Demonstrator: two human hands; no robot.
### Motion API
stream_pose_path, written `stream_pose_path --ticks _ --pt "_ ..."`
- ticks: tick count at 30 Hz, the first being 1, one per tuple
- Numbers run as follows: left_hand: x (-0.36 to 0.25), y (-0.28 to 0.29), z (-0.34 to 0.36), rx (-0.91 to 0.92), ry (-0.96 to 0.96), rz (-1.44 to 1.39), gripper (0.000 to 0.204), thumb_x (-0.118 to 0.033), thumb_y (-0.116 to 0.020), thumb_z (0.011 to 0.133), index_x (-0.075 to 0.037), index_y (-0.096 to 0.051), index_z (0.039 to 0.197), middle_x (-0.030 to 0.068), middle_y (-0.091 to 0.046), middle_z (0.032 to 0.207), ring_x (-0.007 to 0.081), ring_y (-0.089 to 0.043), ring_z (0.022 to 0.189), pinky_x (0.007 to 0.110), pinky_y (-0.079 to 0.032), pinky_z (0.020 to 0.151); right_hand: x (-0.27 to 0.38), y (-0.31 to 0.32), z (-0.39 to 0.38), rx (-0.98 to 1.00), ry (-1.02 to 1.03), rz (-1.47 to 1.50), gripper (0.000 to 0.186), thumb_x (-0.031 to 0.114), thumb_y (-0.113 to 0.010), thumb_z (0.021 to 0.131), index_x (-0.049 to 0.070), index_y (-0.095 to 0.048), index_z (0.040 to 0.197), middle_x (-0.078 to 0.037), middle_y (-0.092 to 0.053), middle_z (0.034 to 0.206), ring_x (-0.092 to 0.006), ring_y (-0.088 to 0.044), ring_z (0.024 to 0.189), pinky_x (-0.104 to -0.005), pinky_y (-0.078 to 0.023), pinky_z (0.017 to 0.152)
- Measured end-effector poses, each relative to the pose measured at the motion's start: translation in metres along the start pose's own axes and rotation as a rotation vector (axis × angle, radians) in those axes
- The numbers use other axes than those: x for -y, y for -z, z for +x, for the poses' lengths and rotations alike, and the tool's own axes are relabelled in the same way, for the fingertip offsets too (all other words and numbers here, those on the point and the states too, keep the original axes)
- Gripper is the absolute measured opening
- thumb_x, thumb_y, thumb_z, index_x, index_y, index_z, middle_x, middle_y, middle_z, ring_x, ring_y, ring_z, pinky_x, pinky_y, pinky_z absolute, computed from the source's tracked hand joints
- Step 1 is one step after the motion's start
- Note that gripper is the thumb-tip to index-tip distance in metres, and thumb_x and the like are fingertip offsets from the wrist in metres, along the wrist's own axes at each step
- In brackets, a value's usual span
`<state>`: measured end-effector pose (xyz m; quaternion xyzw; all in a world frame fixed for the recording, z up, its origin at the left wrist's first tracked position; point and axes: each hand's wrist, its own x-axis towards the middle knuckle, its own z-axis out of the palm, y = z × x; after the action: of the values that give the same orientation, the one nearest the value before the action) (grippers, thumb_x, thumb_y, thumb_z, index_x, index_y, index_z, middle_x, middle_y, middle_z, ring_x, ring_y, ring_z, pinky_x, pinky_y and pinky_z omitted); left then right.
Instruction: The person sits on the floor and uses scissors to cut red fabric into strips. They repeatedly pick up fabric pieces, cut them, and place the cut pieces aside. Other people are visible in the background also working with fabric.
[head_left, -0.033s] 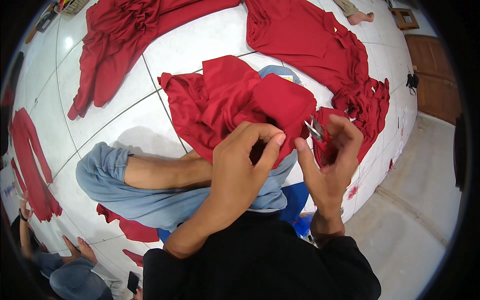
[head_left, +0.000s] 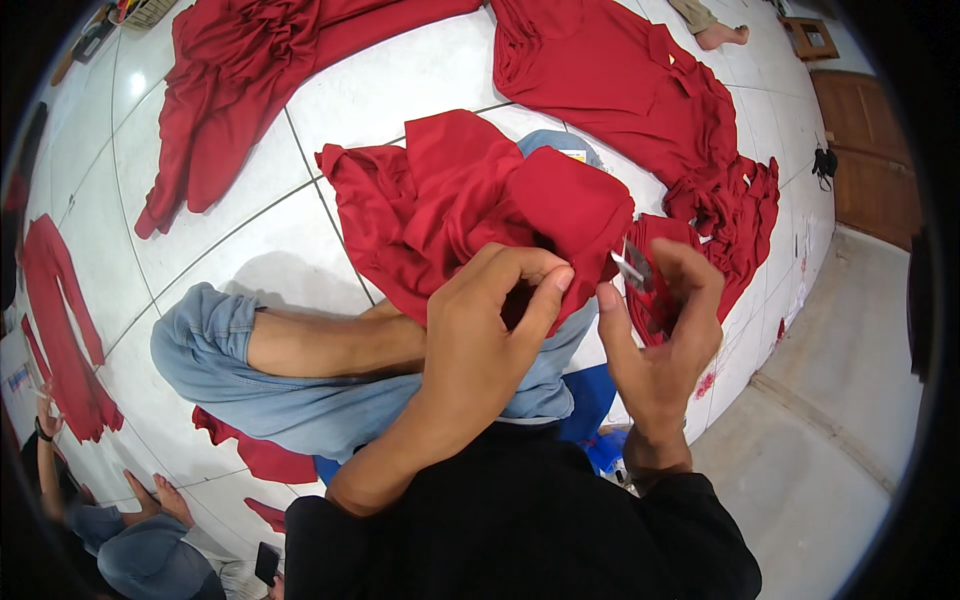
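Note:
Across my lap and over the floor in front lies a bunched red garment [head_left: 450, 190]. My left hand [head_left: 490, 310] pinches its near edge between thumb and forefinger. To the right, my right hand [head_left: 665, 335] holds small metal scissors [head_left: 632, 268] in its curled fingers, with the thumb apart from them. The pointed blades face up and left, close beside the garment's right edge; whether they touch the cloth I cannot tell. My fingers partly hide the handles.
More red garments [head_left: 620, 80] lie ahead and to the right, with another [head_left: 240, 100] at the far left. My folded leg in blue jeans [head_left: 300, 395] is below. Other people's feet [head_left: 165, 500] show at lower left. A brown wooden door [head_left: 875, 150] stands at right.
My right hand has shifted slightly and the scissors' blades have turned a little. My left hand stays on the same edge of the garment.

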<state>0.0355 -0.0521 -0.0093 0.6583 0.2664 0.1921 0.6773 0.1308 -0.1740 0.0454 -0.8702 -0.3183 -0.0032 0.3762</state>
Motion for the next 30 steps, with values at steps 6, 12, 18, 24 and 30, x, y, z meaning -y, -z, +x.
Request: stream_pose_path --ticks 6,12,18,24,30 --pt "0.002 -0.004 0.003 -0.015 -0.085 0.036 0.012 -0.005 -0.077 0.095 0.003 -0.073 0.103 0.0103 -0.072 0.093 0.0162 -0.069 0.080 0.029 -0.054 0.072 0.001 0.010 0.008 0.114 0.371 -0.368 0.034 -0.004 -0.085 0.073 0.002 -0.070 0.103 -0.010 -0.067 0.085 -0.0238 -0.067 0.071 -0.0313 -0.054 0.061" --pt "0.001 -0.005 0.003 -0.076 -0.185 0.095 0.012 -0.004 -0.079 0.091 0.000 -0.072 0.100 0.0128 -0.069 0.089 0.0283 -0.068 0.075 0.037 -0.053 0.065 0.001 0.008 0.009 0.165 0.391 -0.477 0.034 0.003 -0.086 0.074 0.007 -0.070 0.103 -0.006 -0.063 0.081 -0.0219 -0.062 0.068 -0.0336 -0.046 0.056" --pt "0.007 -0.011 0.002 -0.189 -0.430 0.288 0.018 -0.002 -0.081 0.085 0.000 -0.071 0.100 0.0120 -0.069 0.091 0.0297 -0.068 0.079 0.038 -0.053 0.066 0.004 0.006 0.008 0.157 0.333 -0.422 0.033 0.002 -0.086 0.074 0.006 -0.070 0.103 -0.006 -0.063 0.081 -0.0232 -0.064 0.067 -0.0341 -0.048 0.056" --pt "0.014 -0.016 -0.001 -0.203 -0.474 0.264 0.024 0.000 -0.082 0.083 0.001 -0.070 0.104 0.0134 -0.069 0.092 0.0303 -0.068 0.080 0.038 -0.054 0.067 0.010 0.011 0.004 0.161 0.328 -0.409 0.032 -0.009 -0.085 0.074 -0.001 -0.068 0.100 -0.010 -0.068 0.083 -0.0183 -0.063 0.061 -0.0279 -0.046 0.050" --pt "0.015 -0.018 -0.001 -0.214 -0.524 0.267 0.025 0.001 -0.083 0.082 0.002 -0.070 0.103 0.0143 -0.070 0.093 0.0306 -0.069 0.081 0.037 -0.055 0.067 0.010 0.016 0.004 0.175 0.330 -0.425 0.031 -0.006 -0.085 0.075 -0.001 -0.068 0.100 -0.010 -0.067 0.083 -0.0210 -0.064 0.062 -0.0302 -0.047 0.050"
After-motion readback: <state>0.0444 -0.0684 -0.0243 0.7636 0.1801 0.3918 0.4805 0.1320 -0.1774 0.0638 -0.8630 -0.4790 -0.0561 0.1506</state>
